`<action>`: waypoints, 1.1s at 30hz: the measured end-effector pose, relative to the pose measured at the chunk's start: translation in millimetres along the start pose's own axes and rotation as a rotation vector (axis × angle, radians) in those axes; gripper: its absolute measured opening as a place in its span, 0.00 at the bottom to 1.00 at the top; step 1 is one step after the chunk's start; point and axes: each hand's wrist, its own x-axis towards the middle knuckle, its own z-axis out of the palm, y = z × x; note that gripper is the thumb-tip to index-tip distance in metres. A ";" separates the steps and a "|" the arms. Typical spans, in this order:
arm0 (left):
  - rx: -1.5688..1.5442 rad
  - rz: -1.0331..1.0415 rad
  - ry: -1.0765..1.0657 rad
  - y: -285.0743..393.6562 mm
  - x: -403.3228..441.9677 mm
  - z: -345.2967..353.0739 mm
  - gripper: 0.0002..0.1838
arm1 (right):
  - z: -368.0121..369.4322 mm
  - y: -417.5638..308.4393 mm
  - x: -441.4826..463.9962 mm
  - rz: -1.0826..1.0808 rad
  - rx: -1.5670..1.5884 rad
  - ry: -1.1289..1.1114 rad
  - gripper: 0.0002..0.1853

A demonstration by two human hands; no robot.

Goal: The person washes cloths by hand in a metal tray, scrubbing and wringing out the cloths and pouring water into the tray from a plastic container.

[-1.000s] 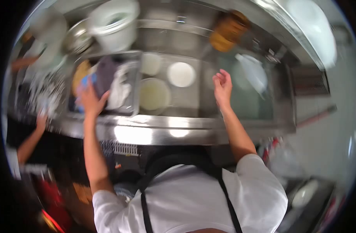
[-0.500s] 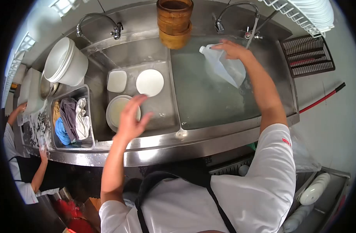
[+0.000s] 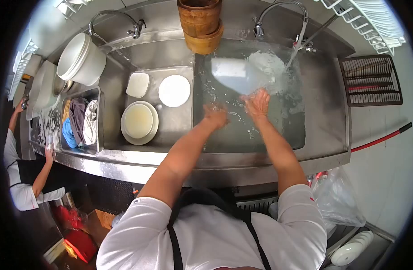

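Observation:
My right hand (image 3: pixel 257 103) is at the water in the right sink basin, fingers spread, just below a translucent plastic jug (image 3: pixel 235 75). The jug lies blurred in the water; whether my fingertips touch it I cannot tell. To the left, my left hand (image 3: pixel 216 115) is at the water's surface, its fingers smeared by motion. Ripples and splashes surround both hands. Water runs from the right tap (image 3: pixel 304 27) into the basin, with white foam (image 3: pixel 267 63) beside the jug.
Plates (image 3: pixel 174 91) and a stacked pair of dishes (image 3: pixel 139 122) lie in the left basin. Wooden steamers (image 3: pixel 200 22) stand behind the divider. White buckets (image 3: pixel 80 60) and a tub of cloths (image 3: pixel 99 130) are left. A co-worker's hand (image 3: pixel 49 150) is at the far-left edge.
My right hand has let go of the jug and moved down and left. The jug now lies in the water further left. My left hand has moved from the left basin into the right one.

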 end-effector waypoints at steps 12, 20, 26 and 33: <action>-0.555 0.199 0.462 -18.7 -47.2 -9.9 0.17 | -29.7 -16.3 -35.9 0.793 1.118 -0.256 0.20; -1.309 0.073 0.777 -102.5 -138.2 -38.3 0.10 | -141.7 -64.9 -67.0 0.620 1.753 -0.065 0.11; -2.120 0.092 0.956 -188.8 -188.6 -93.9 0.06 | -203.5 -182.8 -43.5 0.406 1.913 -0.142 0.10; -1.940 0.298 1.140 -319.4 -264.2 -118.4 0.06 | -253.6 -320.2 -23.3 0.038 1.797 -0.417 0.13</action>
